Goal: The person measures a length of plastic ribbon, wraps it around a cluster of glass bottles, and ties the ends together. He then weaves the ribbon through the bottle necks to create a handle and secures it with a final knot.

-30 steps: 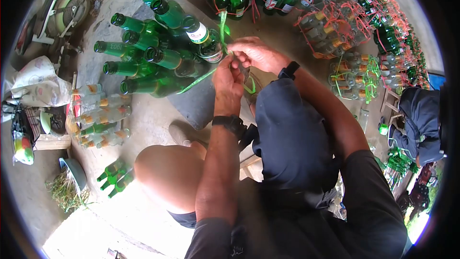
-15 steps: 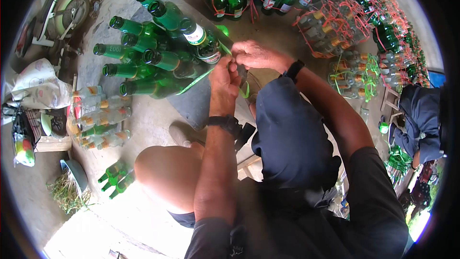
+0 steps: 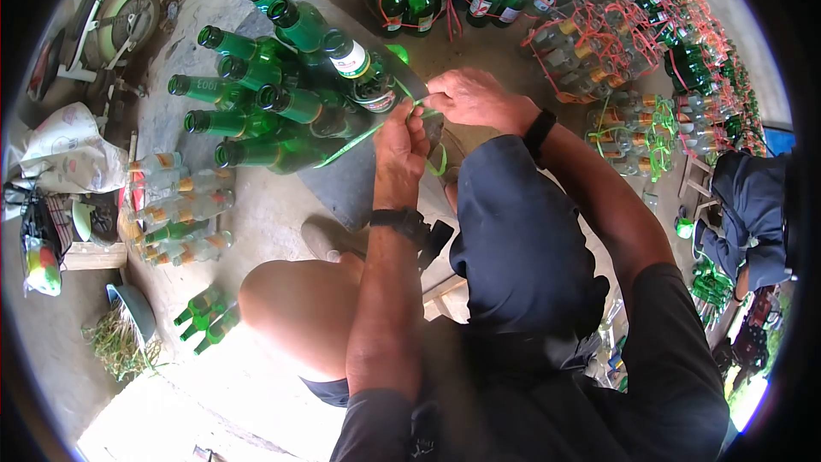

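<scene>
A cluster of several green glass bottles (image 3: 295, 107) stands in front of me on a dark slab (image 3: 342, 192). Around its lower side runs a green plastic strap (image 3: 352, 144), which comes together at the near right corner of the bottles. My left hand (image 3: 400, 141) is closed on the strap there, close against a bottle with a white neck label (image 3: 349, 60). My right hand (image 3: 470, 99), fingers pinched, grips the strap just right of the left hand. A loose green end hangs below the hands. The fingertips partly hide where the strap crosses.
Bundles of bottles tied with red strap (image 3: 590, 43) stand at the back and right. Clear bottles (image 3: 184, 205) lie at left, near a white sack (image 3: 73, 150). Small green bottles (image 3: 205, 321) are by my knee. Another person (image 3: 748, 214) is at far right.
My right hand has moved slightly right, away from the left hand, drawing out a short stretch of strap between them. My left hand has hardly moved.
</scene>
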`<action>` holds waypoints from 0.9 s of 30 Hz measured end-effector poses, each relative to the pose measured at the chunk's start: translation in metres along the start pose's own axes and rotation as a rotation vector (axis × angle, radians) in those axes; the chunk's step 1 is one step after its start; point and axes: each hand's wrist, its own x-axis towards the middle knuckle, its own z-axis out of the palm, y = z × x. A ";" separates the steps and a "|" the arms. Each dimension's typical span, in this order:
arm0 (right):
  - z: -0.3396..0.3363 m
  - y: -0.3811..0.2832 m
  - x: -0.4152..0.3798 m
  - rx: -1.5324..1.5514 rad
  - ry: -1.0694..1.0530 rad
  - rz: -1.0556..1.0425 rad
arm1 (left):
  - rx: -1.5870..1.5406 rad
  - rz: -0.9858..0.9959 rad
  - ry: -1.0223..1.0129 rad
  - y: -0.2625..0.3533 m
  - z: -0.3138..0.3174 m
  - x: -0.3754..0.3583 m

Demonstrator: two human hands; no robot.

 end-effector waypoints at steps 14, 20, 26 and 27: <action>-0.013 -0.002 0.049 -0.160 0.049 0.055 | -0.100 0.113 -0.006 0.004 -0.007 -0.006; -0.010 0.001 0.044 -0.139 0.026 0.081 | -0.088 0.178 0.038 0.003 -0.005 -0.013; -0.010 0.001 0.037 -0.192 0.044 0.004 | -0.099 0.178 0.011 0.001 -0.005 -0.013; -0.009 0.001 0.037 -0.202 0.038 -0.013 | -0.095 0.177 0.016 0.000 -0.005 -0.013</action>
